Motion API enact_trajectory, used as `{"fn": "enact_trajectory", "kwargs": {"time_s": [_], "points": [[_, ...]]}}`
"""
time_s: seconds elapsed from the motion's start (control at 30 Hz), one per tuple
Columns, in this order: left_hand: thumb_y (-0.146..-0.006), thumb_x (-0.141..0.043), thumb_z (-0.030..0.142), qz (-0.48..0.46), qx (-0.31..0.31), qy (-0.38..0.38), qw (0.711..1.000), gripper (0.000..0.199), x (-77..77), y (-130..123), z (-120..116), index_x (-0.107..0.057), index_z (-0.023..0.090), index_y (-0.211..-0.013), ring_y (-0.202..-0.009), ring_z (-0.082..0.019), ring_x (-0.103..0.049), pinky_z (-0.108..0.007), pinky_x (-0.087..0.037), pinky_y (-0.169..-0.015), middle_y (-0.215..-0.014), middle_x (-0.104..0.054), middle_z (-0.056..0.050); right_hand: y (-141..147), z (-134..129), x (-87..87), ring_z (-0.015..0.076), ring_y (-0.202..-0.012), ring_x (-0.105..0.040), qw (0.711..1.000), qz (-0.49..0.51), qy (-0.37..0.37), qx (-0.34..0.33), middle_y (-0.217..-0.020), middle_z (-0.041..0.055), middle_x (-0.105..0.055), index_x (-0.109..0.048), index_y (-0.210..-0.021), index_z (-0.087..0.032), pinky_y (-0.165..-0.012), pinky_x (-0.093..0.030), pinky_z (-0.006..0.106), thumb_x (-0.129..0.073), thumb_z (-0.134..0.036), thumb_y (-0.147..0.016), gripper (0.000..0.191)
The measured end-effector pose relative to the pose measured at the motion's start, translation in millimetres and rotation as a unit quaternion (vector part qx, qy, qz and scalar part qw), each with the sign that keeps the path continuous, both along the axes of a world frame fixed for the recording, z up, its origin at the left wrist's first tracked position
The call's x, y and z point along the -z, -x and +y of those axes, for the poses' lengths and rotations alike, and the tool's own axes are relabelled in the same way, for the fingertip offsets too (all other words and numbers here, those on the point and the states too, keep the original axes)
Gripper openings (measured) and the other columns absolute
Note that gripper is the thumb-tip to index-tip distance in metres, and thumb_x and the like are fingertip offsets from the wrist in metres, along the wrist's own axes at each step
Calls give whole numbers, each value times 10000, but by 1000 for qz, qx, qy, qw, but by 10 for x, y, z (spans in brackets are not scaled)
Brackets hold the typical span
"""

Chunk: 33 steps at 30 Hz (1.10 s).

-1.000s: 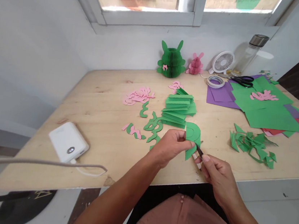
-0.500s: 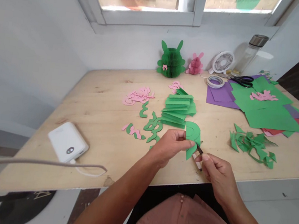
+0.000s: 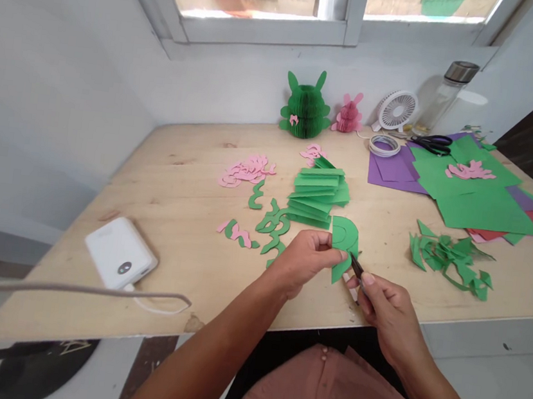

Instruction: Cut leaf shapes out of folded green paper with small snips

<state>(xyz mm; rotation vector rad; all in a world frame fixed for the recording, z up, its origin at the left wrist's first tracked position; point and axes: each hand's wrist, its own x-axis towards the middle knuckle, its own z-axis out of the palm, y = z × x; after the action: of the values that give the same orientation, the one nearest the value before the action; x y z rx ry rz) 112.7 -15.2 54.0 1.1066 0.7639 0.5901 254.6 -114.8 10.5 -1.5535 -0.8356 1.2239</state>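
My left hand (image 3: 311, 261) pinches a green paper piece (image 3: 346, 233) with a rounded edge and a curved line marked on it. In my right hand (image 3: 387, 303) is a pair of small dark scissors (image 3: 356, 267), its handles mostly hidden by my fingers. The blades touch the lower right of the paper, close to my left thumb. Just beyond my left hand lies a stack of folded green paper (image 3: 315, 196). Curved green cut-outs (image 3: 274, 220) lie to its left, with pink cut-outs (image 3: 245, 171) farther back.
Green scraps (image 3: 453, 261) lie to the right. Behind them are coloured sheets (image 3: 480, 203), black-handled scissors (image 3: 431, 143) and a tape roll (image 3: 384, 146). A green paper figure (image 3: 305, 110), pink figure (image 3: 348, 116), fan (image 3: 396, 110) and bottle (image 3: 441, 98) line the wall. A power bank (image 3: 120, 251) sits left.
The scissors in my right hand have shifted slightly and their blades show more apart now. My left hand keeps the green paper in nearly the same place.
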Motion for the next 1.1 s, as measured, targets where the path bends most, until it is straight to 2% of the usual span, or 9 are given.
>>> {"fn": "enact_trajectory", "kwargs": {"time_s": [0.27,0.73,0.83,0.9,1.0,1.1], "points": [[-674,-634,249,-3,7,-3,1000,131,6,-1,-3,-645,122,-707,-672,-139,-553,-276,-398,-678,-706,-654,-37,-8,-4,6,78,-446,-226,1000,-16,-8,3,-482,-68,-297,-689,-783,-127,-440,-143,231,-569,-566,-824,456],[-648,-657,252,-1,11,6,1000,127,-2,5,3,-656,134,-693,-677,-141,-560,-278,-408,-682,-711,-652,-32,-12,1,-76,102,-467,-271,992,-119,-43,-7,-484,-46,-315,-719,-736,-140,-450,-216,241,-543,-546,-831,453],[-638,-669,252,1,11,9,1000,122,-9,4,3,-664,142,-689,-676,-140,-554,-271,-409,-670,-713,-651,-28,-16,11,-107,111,-463,-311,988,-147,-53,-14,-476,-32,-370,-732,-721,-149,-449,-260,244,-533,-545,-834,457],[-636,-674,248,-1,10,10,1000,116,-15,4,6,-672,143,-686,-672,-137,-549,-264,-408,-662,-713,-650,-26,-21,16,-123,128,-483,-387,985,-161,-61,-21,-503,-11,-465,-744,-732,-157,-467,-317,247,-526,-536,-841,450],[-635,-677,237,-6,9,14,1000,104,-24,2,10,-679,139,-667,-665,-130,-546,-256,-406,-659,-698,-643,-20,-31,16,-129,179,-601,-534,981,-179,-73,-24,-636,26,-629,-760,-770,-169,-545,-408,258,-527,-506,-852,418],[-633,-677,222,-10,8,21,1000,91,-27,1,14,-679,133,-653,-651,-118,-539,-248,-400,-658,-680,-633,-13,-45,9,-120,214,-699,-597,978,-190,-81,-29,-720,38,-689,-767,-813,-171,-604,-446,266,-531,-484,-862,395]]}}
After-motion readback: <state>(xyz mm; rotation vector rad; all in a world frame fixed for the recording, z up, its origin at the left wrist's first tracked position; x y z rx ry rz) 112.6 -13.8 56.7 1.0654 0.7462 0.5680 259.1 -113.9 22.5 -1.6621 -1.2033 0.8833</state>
